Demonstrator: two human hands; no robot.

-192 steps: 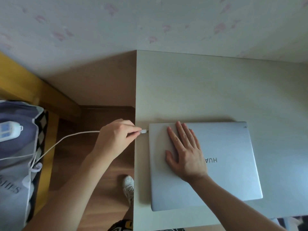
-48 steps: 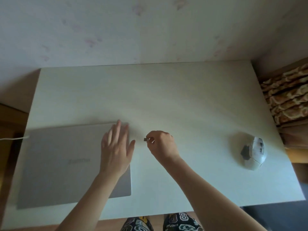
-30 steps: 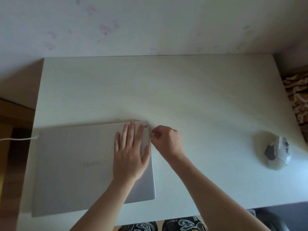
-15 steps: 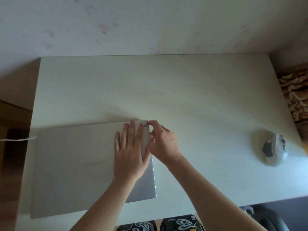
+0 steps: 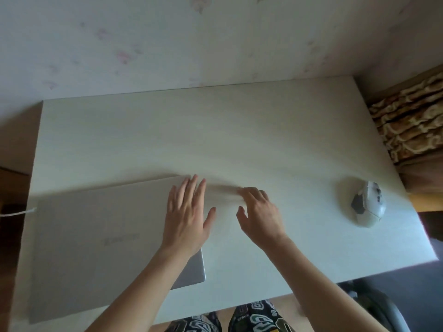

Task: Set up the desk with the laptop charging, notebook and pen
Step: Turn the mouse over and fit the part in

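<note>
Laptop [image 5: 100,238], closed and flat on the desk [image 5: 239,130], lying at about 8 o'clock of the desk top, lid logo facing up. At its 9 o'clock edge, a white charging cable [image 5: 18,212] going off the desk, probably already plugged for charging. On the lid's 3 o'clock end, the left hand [image 5: 188,218] spread flat with straight fingers, holding nothing, likely only steadying the lid. Just beside, at 3 o'clock of the laptop, the right hand [image 5: 260,213] above the desk, blurred, fingers loosely bent, gripping nothing as far as visible. Well apart, at 3 o'clock of the desk, a mouse [image 5: 368,203]. No notebook or pen in sight; apparently not yet placed.
</note>
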